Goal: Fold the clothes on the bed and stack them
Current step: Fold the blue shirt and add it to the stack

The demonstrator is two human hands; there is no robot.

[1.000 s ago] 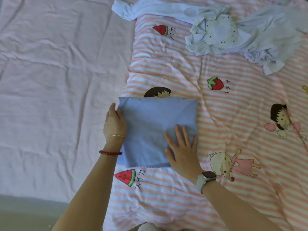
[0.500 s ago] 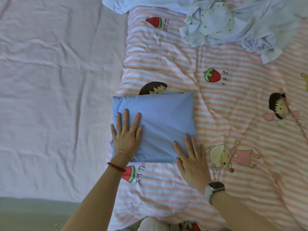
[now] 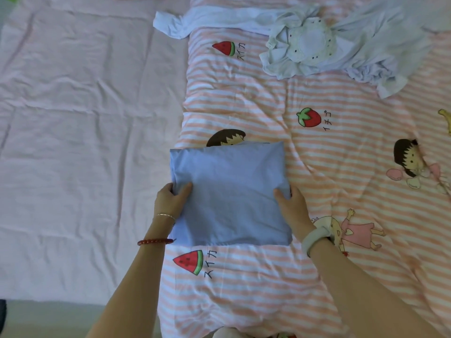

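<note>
Left hand (image 3: 170, 198) grips folded blue garment (image 3: 231, 196) at 9 o'clock edge, thumb on top, fingers curled under. Right hand (image 3: 291, 206) grips 3 o'clock edge likewise. Garment lies on striped quilt (image 3: 317, 147). Unfolded pale clothes (image 3: 317, 45) heaped at 1 o'clock, far.

A wrinkled pale pink bedsheet (image 3: 80, 147) covers the bed's left half. A pink-striped cartoon-print quilt (image 3: 317, 167) lies beside it. Lighting is soft and even.

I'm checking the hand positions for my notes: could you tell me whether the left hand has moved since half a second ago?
Yes. The left hand has gone from flat on the folded blue garment to gripping its left edge.
</note>
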